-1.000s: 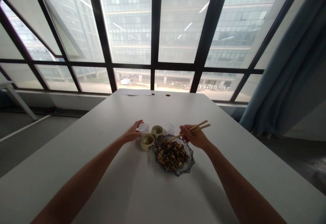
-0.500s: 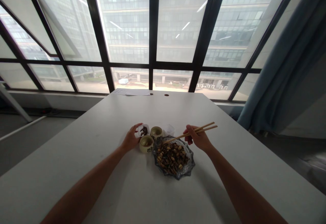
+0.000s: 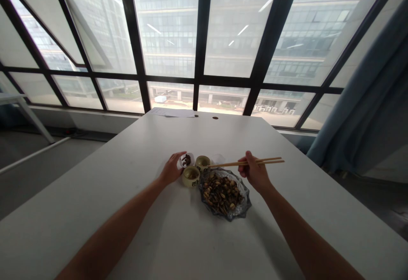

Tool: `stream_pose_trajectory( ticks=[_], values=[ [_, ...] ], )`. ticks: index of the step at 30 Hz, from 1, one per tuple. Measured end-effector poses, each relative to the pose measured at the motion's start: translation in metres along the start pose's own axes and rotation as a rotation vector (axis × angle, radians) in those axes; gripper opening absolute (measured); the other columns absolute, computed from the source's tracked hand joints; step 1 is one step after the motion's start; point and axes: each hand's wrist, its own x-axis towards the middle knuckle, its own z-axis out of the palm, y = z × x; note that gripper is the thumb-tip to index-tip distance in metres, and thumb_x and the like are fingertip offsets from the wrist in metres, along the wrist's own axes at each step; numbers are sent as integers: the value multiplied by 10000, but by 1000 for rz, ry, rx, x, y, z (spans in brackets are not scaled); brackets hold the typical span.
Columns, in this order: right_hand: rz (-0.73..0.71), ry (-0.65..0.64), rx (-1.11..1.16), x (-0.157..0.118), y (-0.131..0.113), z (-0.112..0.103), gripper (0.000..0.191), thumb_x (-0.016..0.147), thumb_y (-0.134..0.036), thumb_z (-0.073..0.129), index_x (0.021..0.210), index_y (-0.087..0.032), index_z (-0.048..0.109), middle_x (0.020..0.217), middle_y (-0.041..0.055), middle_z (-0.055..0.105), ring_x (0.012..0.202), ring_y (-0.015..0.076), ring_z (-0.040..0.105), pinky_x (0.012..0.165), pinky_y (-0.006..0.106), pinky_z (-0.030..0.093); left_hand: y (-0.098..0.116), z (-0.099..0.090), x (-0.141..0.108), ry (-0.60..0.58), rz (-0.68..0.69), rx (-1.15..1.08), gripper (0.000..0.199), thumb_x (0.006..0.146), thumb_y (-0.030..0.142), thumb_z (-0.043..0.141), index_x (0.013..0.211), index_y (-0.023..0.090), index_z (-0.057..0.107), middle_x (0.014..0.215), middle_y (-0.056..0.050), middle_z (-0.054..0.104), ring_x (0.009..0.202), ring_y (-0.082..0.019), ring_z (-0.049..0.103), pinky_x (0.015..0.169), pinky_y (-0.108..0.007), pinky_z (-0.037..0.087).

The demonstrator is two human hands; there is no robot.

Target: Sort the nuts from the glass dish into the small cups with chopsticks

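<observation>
My left hand (image 3: 172, 169) has its fingers closed around a small clear plastic cup (image 3: 181, 161) containing dark, seed-like pieces. In my right hand (image 3: 254, 171) is a pair of chopsticks (image 3: 228, 164), held nearly level and pointing left. Their tips are beside the rear cream-coloured cup (image 3: 203, 163), above the far edge of the bowl; whether they pinch anything is too small to tell. A second cream cup (image 3: 191, 177) with dark marking stands nearer, next to my left fingers. The dark translucent scalloped bowl (image 3: 247, 207), lined with clear plastic, holds mixed nuts and seeds (image 3: 223, 194).
Another clear plastic container (image 3: 218, 158) sits behind the bowl, partly covered by the chopsticks. White paper (image 3: 172, 113) lies at the far end of the white table (image 3: 185, 237), near two round holes. Windows stand beyond, with a blue curtain (image 3: 347, 114) at right.
The chopstick tips have risen out of the bowl to beside the rear cream cup, and the sticks are now more level. My left hand still holds the clear cup. The view has shifted slightly.
</observation>
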Motion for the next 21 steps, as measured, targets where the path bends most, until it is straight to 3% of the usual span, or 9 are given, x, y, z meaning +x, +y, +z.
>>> stream_pose_trajectory(
  ticks=[2, 6, 11, 14, 21],
  values=[
    [-29, 14, -3, -1, -7, 15, 567, 777, -728, 623, 666, -173, 638, 473, 25, 602, 335, 110, 499, 310, 221, 383, 0, 1, 0, -2, 8, -4, 629, 735, 137, 656, 1339, 240, 515, 1340, -88, 597, 1250, -262, 550, 1037, -481, 506],
    [-101, -124, -119, 2, -15, 56, 578, 790, -745, 583, 694, -178, 637, 516, 34, 630, 375, 119, 540, 359, 230, 434, 1, 0, 1, -6, -9, -2, 628, 739, 156, 675, 1341, 249, 519, 1342, -92, 597, 1251, -271, 552, 1032, -492, 509],
    [-166, -236, -170, 23, -1, 88, 556, 804, -727, 583, 708, -182, 638, 521, 16, 621, 418, 114, 555, 387, 214, 429, 2, -1, 0, 2, 11, 7, 648, 723, 136, 675, 1342, 241, 516, 1341, -89, 601, 1259, -262, 547, 1036, -463, 510],
    [-154, -272, -200, 28, 3, 83, 548, 797, -712, 607, 720, -172, 659, 547, 24, 643, 442, 119, 574, 406, 218, 449, 1, -1, 0, 11, 4, 7, 653, 717, 137, 680, 1341, 227, 514, 1334, -94, 605, 1257, -261, 549, 1033, -454, 512],
    [-171, -48, -158, 18, -28, 28, 581, 800, -719, 603, 693, -152, 670, 495, 32, 636, 363, 111, 543, 355, 219, 419, 1, 2, 1, 19, -32, 1, 625, 741, 194, 692, 1342, 203, 521, 1334, -111, 609, 1246, -264, 562, 1019, -437, 520]
  ],
)
